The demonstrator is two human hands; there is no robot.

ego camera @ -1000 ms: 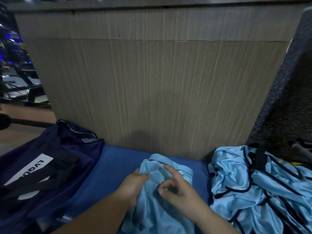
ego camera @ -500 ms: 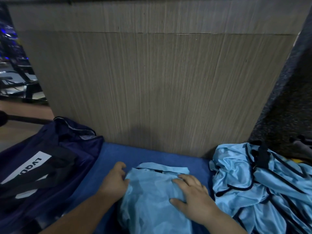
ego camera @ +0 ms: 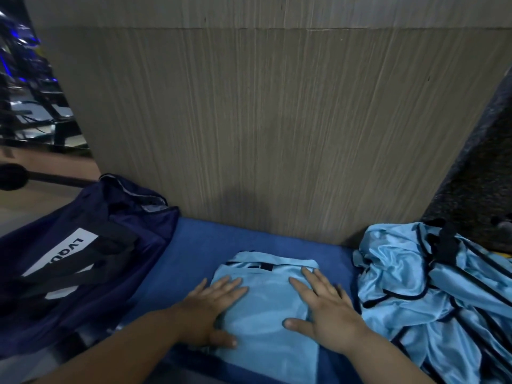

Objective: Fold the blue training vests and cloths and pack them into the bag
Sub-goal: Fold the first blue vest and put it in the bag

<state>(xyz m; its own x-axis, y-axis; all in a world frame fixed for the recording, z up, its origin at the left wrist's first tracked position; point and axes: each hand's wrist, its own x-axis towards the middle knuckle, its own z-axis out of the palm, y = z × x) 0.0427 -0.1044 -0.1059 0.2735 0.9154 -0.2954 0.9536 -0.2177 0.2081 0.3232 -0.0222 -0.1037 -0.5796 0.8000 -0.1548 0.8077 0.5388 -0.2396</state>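
Observation:
A folded light-blue vest (ego camera: 266, 309) with dark trim lies flat on the blue surface (ego camera: 199, 250) in front of me. My left hand (ego camera: 210, 309) presses on its left edge with straight, spread fingers. My right hand (ego camera: 324, 309) lies flat on its right side, fingers spread. A heap of unfolded light-blue vests (ego camera: 432, 295) with black edging sits at the right. The dark navy bag (ego camera: 77, 261), with a white label and black straps, lies at the left.
A tall wood-grain panel (ego camera: 277, 120) rises directly behind the blue surface. A dark speckled slab (ego camera: 482, 167) leans at the far right. Dim floor and furniture show beyond the panel at the left.
Both hands went from gathering and pinching the vest's top to lying flat on it. The vest now lies smoothed into a neat rectangle.

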